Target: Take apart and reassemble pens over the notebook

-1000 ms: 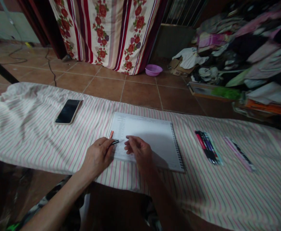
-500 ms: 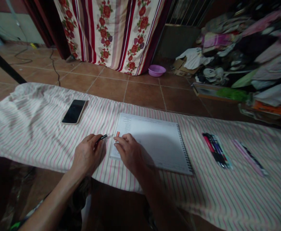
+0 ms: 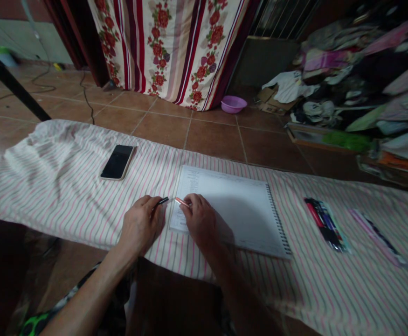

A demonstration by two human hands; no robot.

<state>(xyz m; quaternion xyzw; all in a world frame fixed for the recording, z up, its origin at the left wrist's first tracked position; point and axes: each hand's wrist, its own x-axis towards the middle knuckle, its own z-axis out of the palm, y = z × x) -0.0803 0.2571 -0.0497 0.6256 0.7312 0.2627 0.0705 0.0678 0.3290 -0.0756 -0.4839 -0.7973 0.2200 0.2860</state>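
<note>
My left hand (image 3: 141,223) is closed around a slim black pen (image 3: 162,200), its end pointing right. Pinched in the fingers of my right hand (image 3: 202,219) is a small orange-and-white stick-like piece (image 3: 182,202), too blurred to name surely. The two ends face each other with hardly any gap, and I cannot tell whether they touch. Beneath my right hand lies a spiral-bound notebook (image 3: 238,203), open at a mostly blank page with faint print along its left side. The palms and the inner ends of both held things are hidden.
A phone (image 3: 118,162) lies on the striped cloth (image 3: 74,186) to the left. On the right are a pack of pens (image 3: 326,225) and a pink-and-black pen-like packet (image 3: 377,237). Beyond the edge, a purple basin (image 3: 233,104) stands on the tiled floor near piled clothes (image 3: 350,88).
The orange-and-white piece has turned from nearly upright to nearly level, facing the black pen. Both hands remain close together; the whole view has shifted slightly.
</note>
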